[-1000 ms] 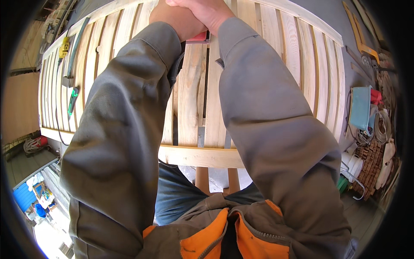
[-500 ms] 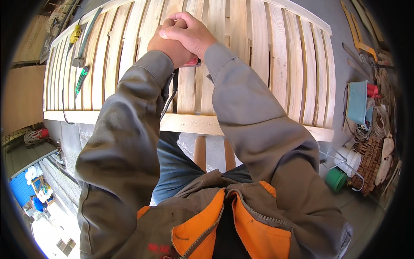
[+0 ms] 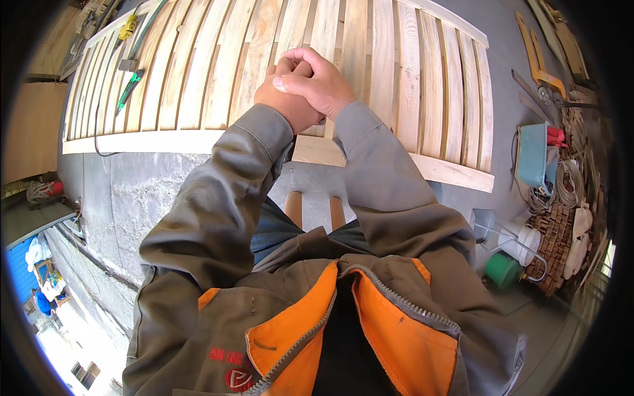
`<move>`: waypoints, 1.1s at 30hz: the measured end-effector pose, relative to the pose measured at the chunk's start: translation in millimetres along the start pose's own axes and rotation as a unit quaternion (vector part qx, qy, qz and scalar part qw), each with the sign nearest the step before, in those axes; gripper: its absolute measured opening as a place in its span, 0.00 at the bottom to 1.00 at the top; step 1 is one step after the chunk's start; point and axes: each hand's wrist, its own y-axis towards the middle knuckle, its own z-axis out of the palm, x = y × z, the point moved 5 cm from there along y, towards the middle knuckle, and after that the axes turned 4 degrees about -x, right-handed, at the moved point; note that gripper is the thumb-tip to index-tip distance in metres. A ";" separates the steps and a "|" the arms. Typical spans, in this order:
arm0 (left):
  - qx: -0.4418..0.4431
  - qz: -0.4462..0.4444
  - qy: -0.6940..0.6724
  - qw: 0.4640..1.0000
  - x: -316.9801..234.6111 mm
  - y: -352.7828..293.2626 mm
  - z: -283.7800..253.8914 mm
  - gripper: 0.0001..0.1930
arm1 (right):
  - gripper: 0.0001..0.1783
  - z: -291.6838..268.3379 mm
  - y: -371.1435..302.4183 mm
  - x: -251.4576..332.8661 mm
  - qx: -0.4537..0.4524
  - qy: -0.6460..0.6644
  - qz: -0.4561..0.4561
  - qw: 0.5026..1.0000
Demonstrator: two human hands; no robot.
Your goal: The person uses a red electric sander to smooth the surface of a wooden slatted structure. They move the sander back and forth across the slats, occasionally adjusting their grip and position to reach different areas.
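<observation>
My right hand is closed over my left hand, its fingers and thumb pressed on it. My left hand's fingers are curled underneath and mostly hidden. Whatever lies under the two hands cannot be made out; only a small dark part shows by the right wrist. Both hands are low over a pale slatted wooden panel, close to its near rail. Both arms reach forward in grey-brown sleeves.
At the panel's left lie a green box cutter, a hammer-like tool, a yellow thing and a dark cord. To the right stand a blue-green bin, a green container and stacked wood pieces. A yellow frame lies farther back.
My clasped hands have come back toward me, nearer the panel's near rail. The view has shifted. A reddish thing and a cord that showed beneath my wrists are now hidden.
</observation>
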 end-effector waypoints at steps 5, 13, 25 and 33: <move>0.028 -0.025 -0.047 0.998 -27.7 -14.4 15.2 0.25 | 0.41 -17.8 -32.7 -19.7 -0.055 0.034 -0.012 0.998; 0.023 0.012 0.040 0.999 -24.4 20.8 21.5 0.27 | 0.40 -34.7 -1.5 -23.3 -0.033 0.049 -0.022 0.998; -0.017 0.012 0.014 1.000 15.0 122.0 31.3 0.20 | 0.39 -75.4 101.6 -22.2 -0.054 0.049 -0.046 0.996; 0.024 -0.003 0.097 0.995 38.9 197.3 45.5 0.23 | 0.40 -105.3 164.6 -17.0 -0.074 0.063 -0.048 0.994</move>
